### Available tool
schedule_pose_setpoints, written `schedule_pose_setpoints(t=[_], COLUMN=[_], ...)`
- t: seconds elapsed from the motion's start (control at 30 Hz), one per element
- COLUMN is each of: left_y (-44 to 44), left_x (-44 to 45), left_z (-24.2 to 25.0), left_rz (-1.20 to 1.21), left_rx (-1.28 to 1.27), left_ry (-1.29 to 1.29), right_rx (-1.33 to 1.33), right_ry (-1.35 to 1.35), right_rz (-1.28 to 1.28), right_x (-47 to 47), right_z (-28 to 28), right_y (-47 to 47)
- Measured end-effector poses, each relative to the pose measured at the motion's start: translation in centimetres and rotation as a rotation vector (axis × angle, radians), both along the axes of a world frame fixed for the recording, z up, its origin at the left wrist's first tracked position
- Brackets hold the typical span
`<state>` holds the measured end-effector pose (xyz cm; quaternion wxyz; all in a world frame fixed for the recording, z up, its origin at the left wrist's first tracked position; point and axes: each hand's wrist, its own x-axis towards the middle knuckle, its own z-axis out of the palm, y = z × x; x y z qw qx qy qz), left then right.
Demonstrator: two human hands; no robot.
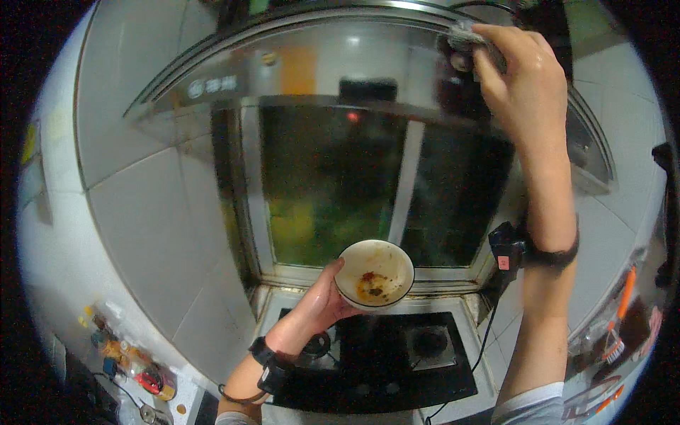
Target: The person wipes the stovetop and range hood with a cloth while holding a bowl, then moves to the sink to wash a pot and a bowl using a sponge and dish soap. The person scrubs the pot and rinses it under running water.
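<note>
In my left hand [333, 297] is a white ceramic bowl [396, 265] with a dark rim, tilted so that its inside shows. Reddish-brown residue lies at its bottom. My right hand [523, 79] is raised at the upper right and pinches a grey, crumpled scrubber [463, 34] against the front edge of the metal range hood [340, 58]. Part of the scrubber is hidden behind the fingers. Both forearms wear black straps with small devices.
A black two-burner gas hob [372, 361] lies below the bowl, before a window [334, 186]. Bottles and jars [127, 356] stand at the lower left. An orange-handled brush [619, 324] hangs at the right. A black cable [489, 329] runs down beside the hob.
</note>
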<state>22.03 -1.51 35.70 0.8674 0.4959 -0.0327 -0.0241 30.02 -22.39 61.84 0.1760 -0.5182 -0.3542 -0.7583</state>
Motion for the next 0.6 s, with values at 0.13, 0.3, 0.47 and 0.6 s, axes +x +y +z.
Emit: schedule_pose_setpoints(t=[0.13, 0.3, 0.47, 0.6], left_y=[-0.5, -1.4, -2.4, -3.0], left_x=[-0.2, -0.6, -0.7, -1.5], left_z=[-0.5, -0.1, 0.5, 0.9], left_rz=[0.083, 0.161, 0.229, 0.249], left_rx=[0.025, 0.011, 0.049, 0.022], left_ry=[0.003, 0.039, 0.052, 0.016], right_rx=[-0.036, -0.028, 0.012, 0.022], right_ry=[-0.242, -0.265, -0.277, -0.278], right_rz=[-0.02, 0.105, 0.255, 0.352], right_x=[-0.2, -0.4, -1.1, -3.2], right_z=[-0.1, -0.1, -0.3, -1.1], right_y=[1.6, 4.9, 9.0, 13.3])
